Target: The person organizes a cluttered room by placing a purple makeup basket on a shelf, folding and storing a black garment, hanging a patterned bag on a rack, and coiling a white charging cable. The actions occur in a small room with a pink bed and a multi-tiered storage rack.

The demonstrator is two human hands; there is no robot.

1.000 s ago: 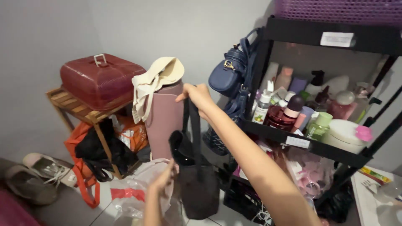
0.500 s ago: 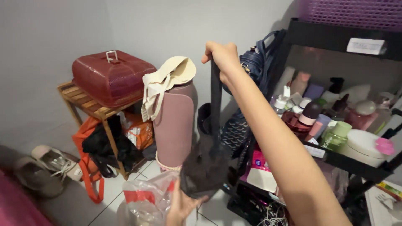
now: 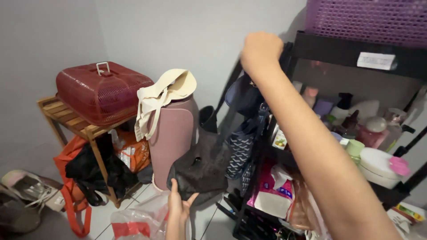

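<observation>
Right hand [image 3: 261, 50], closed in a fist around the strap of the dark grey bag [image 3: 202, 166], is raised high against the corner post of the black shelf rack [image 3: 351, 46], just under the purple basket [image 3: 367, 20] on top. From that fist the strap runs down and to the left, and the bag's body hangs low in front of the rack's lower tiers. Left hand [image 3: 179, 205] sits under the bag with fingers spread open, fingertips touching its bottom edge.

Room is tight. Along the bag's right side are the rack's frame and a blue patterned bag [image 3: 240, 153] hanging on it; on its left a rolled mauve mat [image 3: 173, 133], draped with a cream cloth bag [image 3: 162, 95], stands touching or nearly touching it. Further left, a wooden stand [image 3: 71, 118] carries a red mesh cover [image 3: 100, 91]. Open space lies only below and toward the camera, over the white tile floor [image 3: 207, 220], where a clear plastic bag [image 3: 140, 220] lies beside the left wrist.
</observation>
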